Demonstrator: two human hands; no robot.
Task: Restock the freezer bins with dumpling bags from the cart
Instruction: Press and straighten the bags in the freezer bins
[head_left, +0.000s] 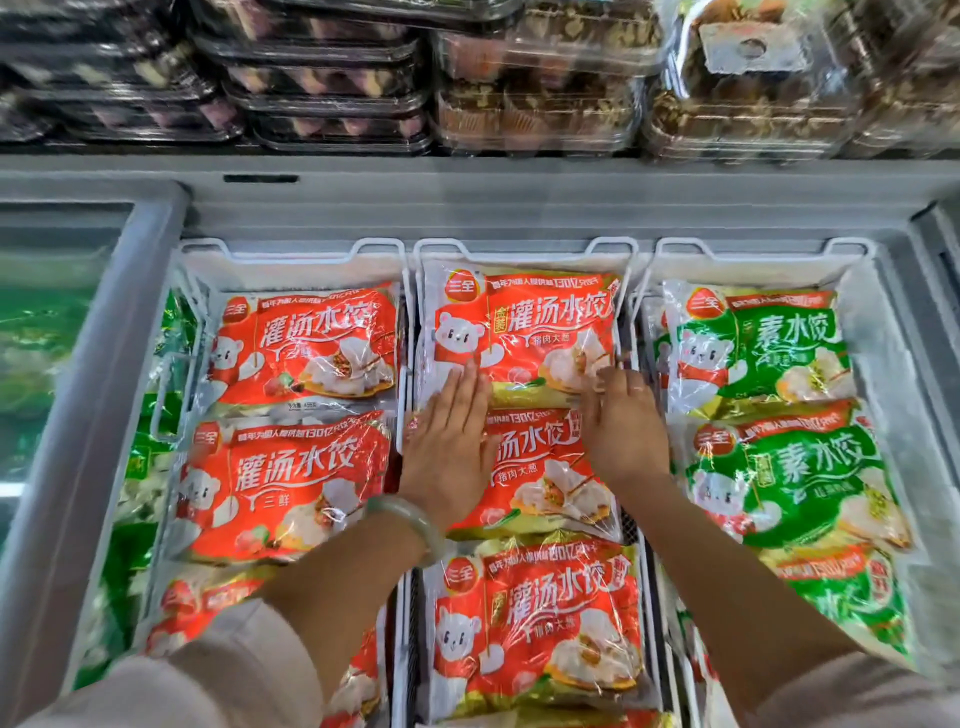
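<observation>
Grips: left grip (447, 436) flat, fingers straight, pressing on middle bag (550, 478) of centre bin (519, 243). Right grip (626, 423) has fingers bent at the lower right corner of far bag (524, 322); blur hides whether they pinch or only touch.

Step, as judged: seating the far bag. Best done by holding the middle bag down and sliding the far bag back to the wire rim, label up.

Bags: glossy red-orange film, white bear, lumpy, likely slippery. Green bags (758, 353) fill the right bin.
</observation>
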